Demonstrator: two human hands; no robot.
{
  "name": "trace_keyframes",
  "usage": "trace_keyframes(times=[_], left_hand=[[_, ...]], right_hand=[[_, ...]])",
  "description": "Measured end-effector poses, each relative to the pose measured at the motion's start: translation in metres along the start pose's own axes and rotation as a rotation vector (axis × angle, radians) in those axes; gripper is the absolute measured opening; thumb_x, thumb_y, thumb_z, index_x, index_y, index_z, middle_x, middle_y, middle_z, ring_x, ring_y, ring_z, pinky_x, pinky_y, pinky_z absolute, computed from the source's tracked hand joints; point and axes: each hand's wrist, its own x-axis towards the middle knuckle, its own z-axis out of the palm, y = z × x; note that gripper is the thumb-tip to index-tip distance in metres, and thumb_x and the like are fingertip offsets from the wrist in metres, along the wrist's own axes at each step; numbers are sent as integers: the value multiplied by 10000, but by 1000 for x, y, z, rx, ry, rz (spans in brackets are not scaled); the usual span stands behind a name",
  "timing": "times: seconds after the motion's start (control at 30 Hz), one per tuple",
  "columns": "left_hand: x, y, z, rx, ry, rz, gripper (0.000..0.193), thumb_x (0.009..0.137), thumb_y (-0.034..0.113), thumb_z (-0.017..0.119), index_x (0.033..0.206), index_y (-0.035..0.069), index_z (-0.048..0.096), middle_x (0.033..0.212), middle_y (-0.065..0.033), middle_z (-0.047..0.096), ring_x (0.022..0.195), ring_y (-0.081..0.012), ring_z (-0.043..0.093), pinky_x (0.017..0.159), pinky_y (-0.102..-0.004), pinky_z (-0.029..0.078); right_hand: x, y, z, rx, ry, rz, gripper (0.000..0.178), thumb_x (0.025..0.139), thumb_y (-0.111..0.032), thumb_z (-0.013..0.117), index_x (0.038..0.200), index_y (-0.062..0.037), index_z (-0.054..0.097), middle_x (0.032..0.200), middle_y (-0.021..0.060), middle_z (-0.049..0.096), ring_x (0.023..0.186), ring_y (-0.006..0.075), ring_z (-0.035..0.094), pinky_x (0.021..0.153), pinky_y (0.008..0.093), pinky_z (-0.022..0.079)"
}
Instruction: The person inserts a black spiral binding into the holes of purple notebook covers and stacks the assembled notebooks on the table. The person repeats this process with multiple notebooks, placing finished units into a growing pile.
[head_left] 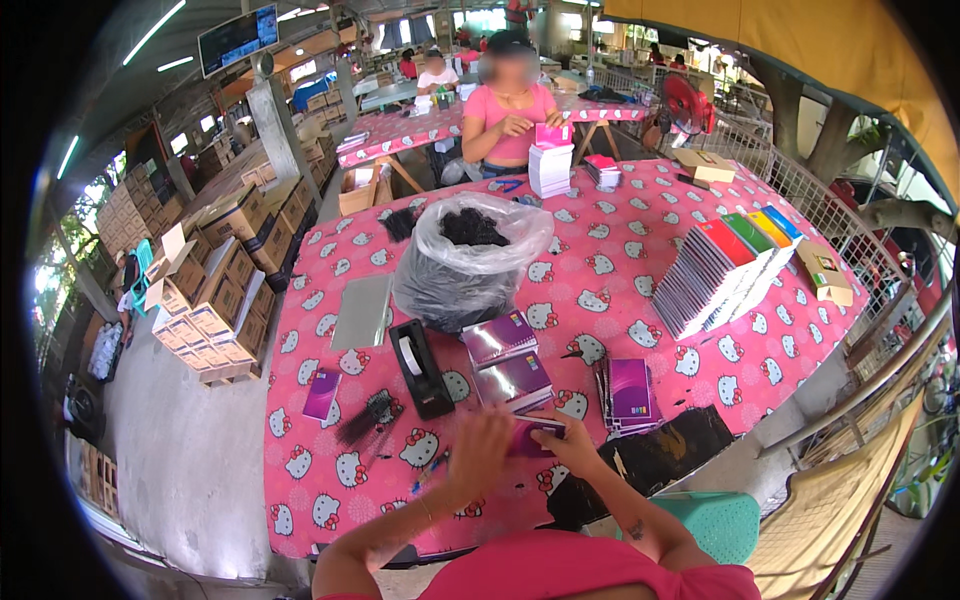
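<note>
A small purple notebook [527, 440] is in my right hand [568, 444], the thumb on its top and the fingers wrapped about its right end. At the notebook's left end is my left hand [480, 452], its fingers blurred and partly hidden. Just beyond both hands stand two stacks of purple notebooks [512, 380]. Another pile of purple notebooks [630, 390] lies to the right, with black wire loops along its left side. Left of my hands are a black tape dispenser [422, 372], a bunch of thin black strips [370, 418] and a single purple notebook [321, 395].
A clear plastic bag [470, 260] of black strips stands mid-table, beside a grey sheet [362, 312]. Tall stacks of colourful notebooks [725, 265] rise at the right. A black board [665, 455] lies on the near right edge. Across the table, a person in pink [508, 115] handles notebooks.
</note>
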Motion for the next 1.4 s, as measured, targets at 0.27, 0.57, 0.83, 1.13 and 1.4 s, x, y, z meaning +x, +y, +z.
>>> trace_keyframes(times=[0.27, 0.57, 0.83, 1.13, 1.4], left_hand=[[-10, 19, 36, -270, 259, 35, 818, 930, 617, 433, 1462, -4, 412, 1513, -193, 417, 1432, -317, 363, 1152, -555, 238], [3, 16, 21, -319, 306, 81, 815, 923, 572, 498, 1441, -49, 403, 1513, -237, 405, 1422, -380, 369, 1125, -614, 251], [-13, 37, 30, -576, 331, 118, 678, 935, 435, 577, 1423, -14, 435, 1507, -211, 422, 1398, -365, 410, 1105, -600, 282], [28, 20, 41, -474, 220, -43, 589, 966, 417, 555, 1397, 20, 494, 1455, -173, 485, 1377, -345, 431, 1135, -576, 267], [31, 9, 44, -665, -68, 22, 605, 971, 400, 553, 1432, 19, 463, 1502, -166, 441, 1416, -342, 388, 1161, -579, 227]], right_hand=[[-1, -8, -1, 83, -18, -20, 396, 930, -39, 664, 1318, -60, 588, 1048, -7, 666, 870, 57, 607, 734, 217, 517], [0, -19, 1, 90, 13, -95, 528, 890, 53, 619, 1394, -76, 531, 1097, 60, 667, 968, 116, 614, 824, 272, 520], [10, 23, -5, 68, 69, -217, 442, 876, 51, 678, 1278, -55, 526, 1049, 52, 640, 966, 108, 599, 844, 275, 511], [24, 95, -10, 98, -87, -88, 385, 868, 69, 661, 1248, 15, 636, 1131, 76, 684, 998, 135, 635, 868, 284, 523], [24, 81, -9, -183, -60, -53, 337, 867, 2, 682, 1204, 3, 660, 959, 115, 727, 864, 110, 634, 782, 310, 527]])
